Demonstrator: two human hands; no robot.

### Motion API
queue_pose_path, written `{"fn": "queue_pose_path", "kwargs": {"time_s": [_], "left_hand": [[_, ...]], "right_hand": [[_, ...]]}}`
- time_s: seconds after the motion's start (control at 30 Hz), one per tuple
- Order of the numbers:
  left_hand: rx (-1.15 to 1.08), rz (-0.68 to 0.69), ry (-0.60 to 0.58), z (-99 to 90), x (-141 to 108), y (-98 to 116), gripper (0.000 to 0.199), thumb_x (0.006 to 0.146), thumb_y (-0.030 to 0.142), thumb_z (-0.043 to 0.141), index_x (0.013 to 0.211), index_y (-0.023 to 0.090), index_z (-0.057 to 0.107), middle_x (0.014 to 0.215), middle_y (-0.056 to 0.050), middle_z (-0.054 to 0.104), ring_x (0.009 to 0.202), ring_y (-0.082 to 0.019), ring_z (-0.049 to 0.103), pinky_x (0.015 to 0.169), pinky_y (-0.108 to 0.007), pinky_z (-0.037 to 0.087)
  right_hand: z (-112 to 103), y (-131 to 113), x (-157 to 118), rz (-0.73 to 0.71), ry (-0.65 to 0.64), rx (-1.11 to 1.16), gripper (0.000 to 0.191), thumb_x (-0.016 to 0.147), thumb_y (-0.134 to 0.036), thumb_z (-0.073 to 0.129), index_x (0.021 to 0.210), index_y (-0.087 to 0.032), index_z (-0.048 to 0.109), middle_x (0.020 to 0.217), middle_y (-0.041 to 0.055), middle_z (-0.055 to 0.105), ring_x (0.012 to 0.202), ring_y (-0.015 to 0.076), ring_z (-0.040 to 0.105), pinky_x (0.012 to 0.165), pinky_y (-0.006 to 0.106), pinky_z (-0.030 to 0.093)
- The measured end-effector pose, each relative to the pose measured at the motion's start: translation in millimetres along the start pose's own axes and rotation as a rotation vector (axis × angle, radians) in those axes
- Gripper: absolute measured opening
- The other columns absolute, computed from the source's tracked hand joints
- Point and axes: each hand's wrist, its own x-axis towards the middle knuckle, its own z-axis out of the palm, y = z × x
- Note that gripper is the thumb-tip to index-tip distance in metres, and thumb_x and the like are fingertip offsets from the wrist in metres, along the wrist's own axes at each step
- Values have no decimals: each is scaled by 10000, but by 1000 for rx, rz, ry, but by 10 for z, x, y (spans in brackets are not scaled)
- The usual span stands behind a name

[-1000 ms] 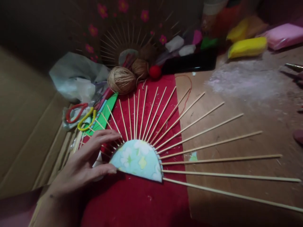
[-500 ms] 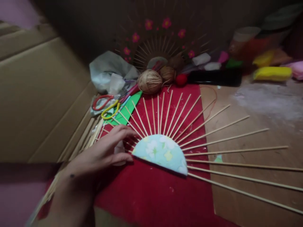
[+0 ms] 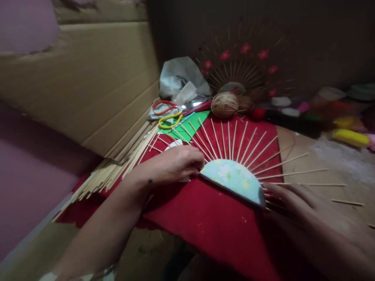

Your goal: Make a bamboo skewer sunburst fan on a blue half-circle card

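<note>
A stick fan frame lies on red cloth (image 3: 216,210). Its half-round base (image 3: 234,177) is covered in pale blue flowered fabric, and thin wooden sticks spread out from its curved side. My left hand (image 3: 184,160) has its fingers curled closed at the base's left corner, covering the sticks there. At the right corner, my right hand (image 3: 307,207) grips the end of the base with fingers and thumb around its edge. It lies over the lowest right sticks and is slightly blurred.
Cardboard (image 3: 111,82) rises at the left, above a bundle of loose sticks (image 3: 117,171). Scissors (image 3: 170,121), green paper (image 3: 195,127) and a twine ball (image 3: 225,104) lie behind the fan. A finished flowered fan (image 3: 245,48) stands at the back; a yellow packet (image 3: 350,137) is at right.
The view has swung left, so things appear farther right. My right hand has come in at the base's right corner. My left hand's fingers, apart before, are now closed at the left corner.
</note>
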Motion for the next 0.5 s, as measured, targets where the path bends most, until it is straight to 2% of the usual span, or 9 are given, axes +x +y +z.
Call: {"fn": "queue_pose_path", "kwargs": {"time_s": [0.07, 0.23, 0.37, 0.5], "left_hand": [[-2, 37, 14, 16, -1, -26, 108, 841, 144, 544, 852, 151, 651, 839, -28, 640, 776, -115, 566, 697, -233, 414], [22, 41, 22, 47, 8, -76, 173, 849, 143, 506, 838, 155, 679, 821, -41, 666, 766, -123, 583, 698, -238, 412], [24, 58, 32, 87, 17, -91, 184, 823, 133, 517, 844, 168, 696, 834, -53, 682, 785, -133, 593, 717, -245, 411], [6, 37, 17, 85, 15, -90, 181, 782, 102, 531, 833, 165, 693, 826, -52, 686, 770, -134, 596, 700, -242, 410]], "right_hand": [[40, -52, 140, -52, -61, -44, 262, 886, -296, 460, 1061, -189, 623, 885, 94, 679, 661, 198, 655, 535, 299, 550], [204, -12, 91, 35, -165, -61, 348, 882, -351, 464, 1177, -193, 560, 1021, 106, 658, 867, 252, 648, 710, 421, 562], [220, -8, 51, 73, -196, -53, 367, 876, -309, 465, 1213, -186, 544, 1060, 108, 642, 880, 233, 643, 730, 403, 556], [245, 6, 20, 62, -177, -100, 374, 885, -345, 465, 1220, -198, 544, 1078, 113, 638, 877, 233, 649, 724, 394, 560]]}}
